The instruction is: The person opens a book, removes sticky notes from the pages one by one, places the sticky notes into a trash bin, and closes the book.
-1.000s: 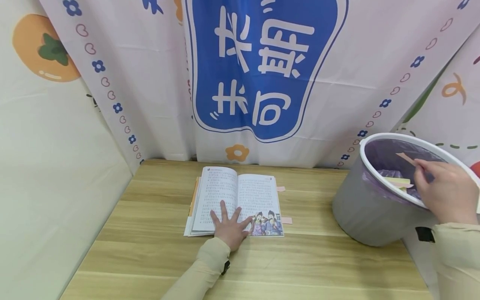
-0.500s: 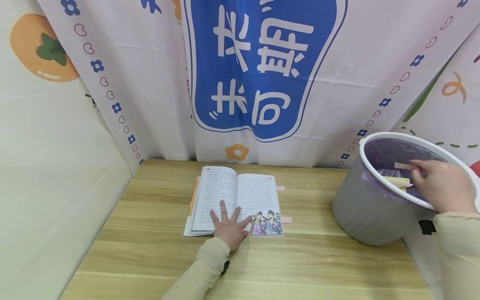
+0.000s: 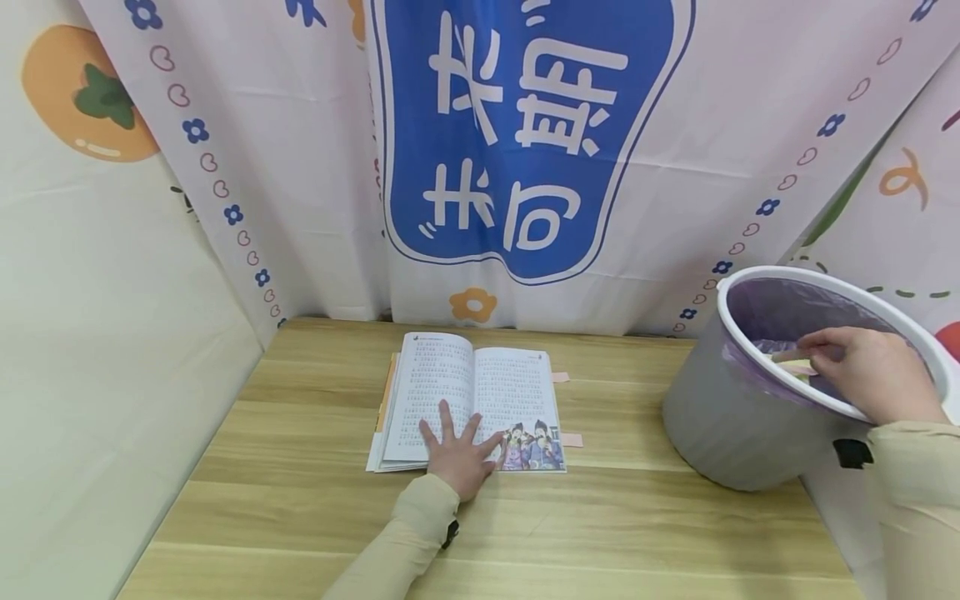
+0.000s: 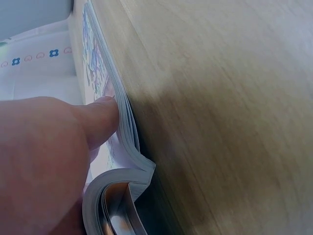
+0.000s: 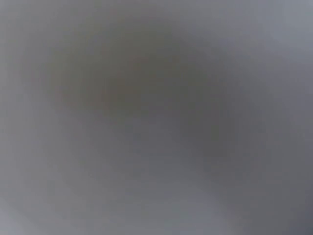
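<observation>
An open book (image 3: 513, 387) lies on the wooden table with a picture at its lower right page. My left hand (image 3: 459, 458) rests on its lower middle, fingers spread. In the left wrist view, the thumb (image 4: 100, 120) presses on the page near the book's (image 4: 128, 132) lower edge. On the right, my right hand (image 3: 873, 371) reaches over the rim into a grey bin (image 3: 738, 425), pinching a small pinkish paper strip (image 3: 786, 356). Yellowish paper (image 3: 804, 367) in the bin shows beside the fingers. The right wrist view is a grey blur.
Two pink tabs (image 3: 572, 440) stick out from the book's right side. The bin has a white rim (image 3: 825, 273) and a purple liner (image 3: 750, 360). Printed cloth (image 3: 330, 242) hangs behind the wooden table (image 3: 300, 500).
My right hand has moved a little left and lower into the bin, carrying the paper strip down with it. The left hand and the book have stayed put.
</observation>
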Action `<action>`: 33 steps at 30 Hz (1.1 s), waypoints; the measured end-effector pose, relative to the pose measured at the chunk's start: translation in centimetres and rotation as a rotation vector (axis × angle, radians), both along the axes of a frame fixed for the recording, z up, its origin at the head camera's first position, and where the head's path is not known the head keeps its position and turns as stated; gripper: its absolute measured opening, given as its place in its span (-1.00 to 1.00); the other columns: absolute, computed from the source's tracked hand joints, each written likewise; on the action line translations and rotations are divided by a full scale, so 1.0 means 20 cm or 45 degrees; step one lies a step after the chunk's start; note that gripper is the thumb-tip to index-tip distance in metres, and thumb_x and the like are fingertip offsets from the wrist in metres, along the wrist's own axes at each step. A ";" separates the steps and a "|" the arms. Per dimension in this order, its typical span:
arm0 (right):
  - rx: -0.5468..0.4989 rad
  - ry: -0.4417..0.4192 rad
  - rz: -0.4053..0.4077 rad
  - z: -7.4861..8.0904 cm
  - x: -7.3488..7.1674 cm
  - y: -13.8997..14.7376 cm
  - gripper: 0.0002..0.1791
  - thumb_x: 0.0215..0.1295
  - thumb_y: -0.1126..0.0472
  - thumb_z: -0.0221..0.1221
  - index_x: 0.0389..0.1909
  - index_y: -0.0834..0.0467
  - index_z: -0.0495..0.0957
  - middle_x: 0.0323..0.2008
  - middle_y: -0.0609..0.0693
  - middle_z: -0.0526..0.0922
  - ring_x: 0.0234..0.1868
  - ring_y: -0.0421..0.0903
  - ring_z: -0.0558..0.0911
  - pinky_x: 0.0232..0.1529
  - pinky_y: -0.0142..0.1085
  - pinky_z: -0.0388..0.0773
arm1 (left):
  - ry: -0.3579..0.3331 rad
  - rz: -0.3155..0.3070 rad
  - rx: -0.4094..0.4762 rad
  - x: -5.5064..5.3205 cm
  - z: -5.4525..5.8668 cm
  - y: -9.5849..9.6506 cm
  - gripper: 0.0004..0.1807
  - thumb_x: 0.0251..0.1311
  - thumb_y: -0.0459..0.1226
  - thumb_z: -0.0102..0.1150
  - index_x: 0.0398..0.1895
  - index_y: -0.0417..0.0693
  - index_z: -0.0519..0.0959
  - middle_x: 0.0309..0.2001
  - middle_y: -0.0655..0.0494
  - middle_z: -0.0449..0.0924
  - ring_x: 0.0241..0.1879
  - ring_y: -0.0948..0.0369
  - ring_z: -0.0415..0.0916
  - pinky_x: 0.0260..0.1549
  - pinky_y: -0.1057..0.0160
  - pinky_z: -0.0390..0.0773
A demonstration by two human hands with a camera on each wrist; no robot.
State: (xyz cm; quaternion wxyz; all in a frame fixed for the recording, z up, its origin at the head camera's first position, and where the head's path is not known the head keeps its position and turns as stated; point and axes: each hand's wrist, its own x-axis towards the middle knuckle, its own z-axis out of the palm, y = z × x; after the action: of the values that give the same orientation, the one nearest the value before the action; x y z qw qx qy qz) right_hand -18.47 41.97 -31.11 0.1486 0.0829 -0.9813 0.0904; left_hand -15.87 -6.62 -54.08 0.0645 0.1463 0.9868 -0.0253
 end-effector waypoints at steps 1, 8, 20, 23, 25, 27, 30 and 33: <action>0.002 0.011 0.008 0.00 0.00 0.00 -0.86 0.12 0.34 0.31 -0.28 0.23 0.73 -0.43 0.19 0.73 -0.59 -0.12 0.54 -0.56 -0.19 0.39 | 0.000 -0.001 -0.003 0.00 0.00 0.00 -0.44 0.36 0.21 -0.03 0.43 0.63 0.27 0.52 0.12 0.12 0.43 -0.45 -0.34 0.18 -0.60 -0.10; -0.028 0.037 -0.044 -0.03 0.01 0.00 -0.86 0.12 0.33 0.31 -0.28 0.25 0.73 -0.38 0.28 0.71 -0.60 -0.03 0.51 -0.61 -0.17 0.35 | -0.005 -0.005 -0.007 0.01 -0.01 0.00 -0.44 0.36 0.21 -0.02 0.43 0.62 0.28 0.52 0.12 0.12 0.43 -0.45 -0.33 0.17 -0.60 -0.10; -0.135 0.563 -0.005 -0.04 0.07 -0.13 -0.77 0.17 0.36 0.14 -0.20 0.34 0.69 -0.21 0.33 0.69 -0.31 0.31 0.59 -0.20 -0.33 0.46 | -0.001 -0.018 0.000 0.01 -0.02 -0.01 -0.44 0.36 0.20 -0.01 0.43 0.61 0.29 0.51 0.10 0.13 0.43 -0.47 -0.33 0.17 -0.60 -0.09; -0.316 0.858 0.017 -0.04 0.14 -0.31 -0.75 0.22 0.32 0.12 -0.23 0.34 0.72 -0.25 0.29 0.72 -0.23 0.25 0.63 0.00 -0.65 0.29 | 0.003 -0.012 0.015 0.00 -0.02 -0.01 -0.44 0.36 0.20 0.00 0.42 0.62 0.29 0.51 0.11 0.13 0.43 -0.46 -0.35 0.17 -0.60 -0.10; -0.458 0.963 0.059 -0.09 0.19 -0.43 -0.76 0.22 0.33 0.13 -0.26 0.34 0.74 -0.30 0.29 0.72 -0.21 0.00 0.67 0.03 -0.70 0.26 | 0.006 -0.013 0.018 0.00 -0.03 -0.01 -0.44 0.36 0.20 -0.01 0.42 0.63 0.28 0.52 0.11 0.12 0.43 -0.46 -0.35 0.17 -0.60 -0.11; -0.575 0.971 0.127 -0.18 0.23 -0.55 -0.79 0.20 0.37 0.15 -0.28 0.33 0.74 -0.31 0.28 0.73 -0.17 -0.26 0.64 0.03 -0.65 0.36 | 0.007 -0.013 0.027 -0.01 -0.03 -0.01 -0.44 0.36 0.20 -0.02 0.43 0.64 0.27 0.52 0.11 0.10 0.43 -0.47 -0.37 0.17 -0.61 -0.14; -0.700 0.767 0.218 -0.40 0.24 -0.71 -0.81 0.17 0.48 0.19 -0.23 0.34 0.73 -0.28 0.23 0.74 -0.14 -0.48 0.56 -0.02 -0.63 0.44 | 0.015 -0.015 0.046 -0.02 -0.04 -0.01 -0.44 0.37 0.20 -0.03 0.43 0.64 0.26 0.53 0.11 0.10 0.43 -0.47 -0.38 0.16 -0.61 -0.15; -0.816 0.300 0.229 -0.67 0.22 -0.84 -0.75 0.23 0.48 0.21 -0.07 0.34 0.68 -0.18 0.17 0.74 -0.16 -0.31 0.63 -0.10 -0.59 0.52 | 0.008 -0.006 0.062 -0.02 -0.04 -0.01 -0.44 0.37 0.20 -0.04 0.44 0.64 0.25 0.53 0.12 0.09 0.42 -0.47 -0.39 0.16 -0.61 -0.18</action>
State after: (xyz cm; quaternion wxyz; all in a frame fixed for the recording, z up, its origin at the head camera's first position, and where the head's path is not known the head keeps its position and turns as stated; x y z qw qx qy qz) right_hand -14.04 25.10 -44.45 0.2709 0.1280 -0.8679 0.3963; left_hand -16.34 -6.77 -54.98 0.0577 0.1502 0.9870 -0.0018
